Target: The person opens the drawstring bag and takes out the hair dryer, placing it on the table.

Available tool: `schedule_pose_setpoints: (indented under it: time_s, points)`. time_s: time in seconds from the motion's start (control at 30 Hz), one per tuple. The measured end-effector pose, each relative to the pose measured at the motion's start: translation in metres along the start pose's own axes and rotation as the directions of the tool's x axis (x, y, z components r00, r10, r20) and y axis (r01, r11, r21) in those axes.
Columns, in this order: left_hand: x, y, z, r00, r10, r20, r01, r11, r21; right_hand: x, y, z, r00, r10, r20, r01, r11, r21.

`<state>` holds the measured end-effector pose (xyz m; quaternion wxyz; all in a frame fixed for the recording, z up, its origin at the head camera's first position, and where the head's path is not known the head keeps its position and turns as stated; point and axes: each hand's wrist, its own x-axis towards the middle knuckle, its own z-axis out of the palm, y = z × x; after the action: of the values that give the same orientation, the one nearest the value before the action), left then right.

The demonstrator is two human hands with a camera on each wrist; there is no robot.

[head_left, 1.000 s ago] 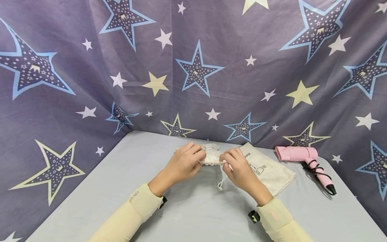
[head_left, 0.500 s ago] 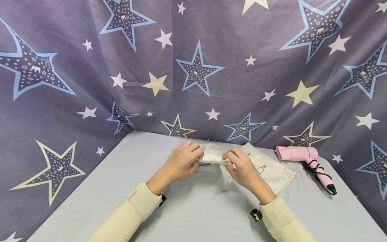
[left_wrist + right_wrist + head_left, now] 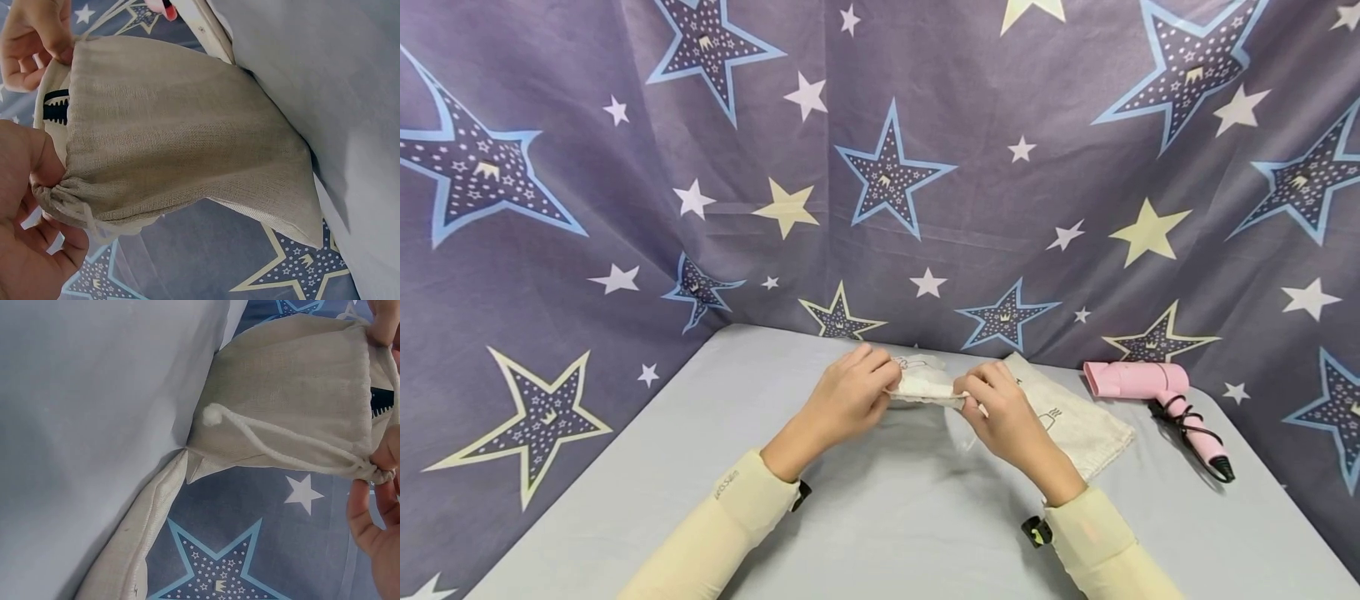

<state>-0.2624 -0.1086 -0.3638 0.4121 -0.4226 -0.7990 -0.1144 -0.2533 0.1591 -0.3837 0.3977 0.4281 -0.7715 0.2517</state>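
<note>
Both hands hold a cream cloth drawstring bag by its mouth, stretched between them over the table. My left hand pinches the left side of the rim with curled fingers. The right side is gripped by my right hand. In the left wrist view, the bag's long side hangs down to the table. A black object with a toothed edge shows inside the mouth; most of it is hidden in the cloth. A white knotted drawstring dangles beside my right fingers.
A second cream bag with a printed drawing lies flat on the grey-blue tabletop, partly behind the right hand. Farther right rests a pink hair dryer, a black cord wound round its handle. A star-patterned curtain encloses the back and sides.
My hands have moved slightly apart, the left one leftward and the right one rightward, pulling the bag's mouth wider and straighter. The second bag and hair dryer stay put.
</note>
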Motion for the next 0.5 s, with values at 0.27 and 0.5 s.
schedule_pose_setpoints:
  time_s: [0.27, 0.5]
  points:
    - [-0.0003, -0.0013, -0.0016, 1.0, -0.026, 0.017, 0.025, 1.0, 0.01, 0.0006, 0.0016, -0.0011, 1.0, -0.009, -0.002, 0.009, 1.0, 0.0]
    - [-0.0009, -0.0022, -0.0026, 0.999, -0.038, 0.011, 0.038, 0.999, 0.017, 0.0, 0.0018, -0.0012, 1.0, -0.011, -0.006, 0.011, 1.0, 0.002]
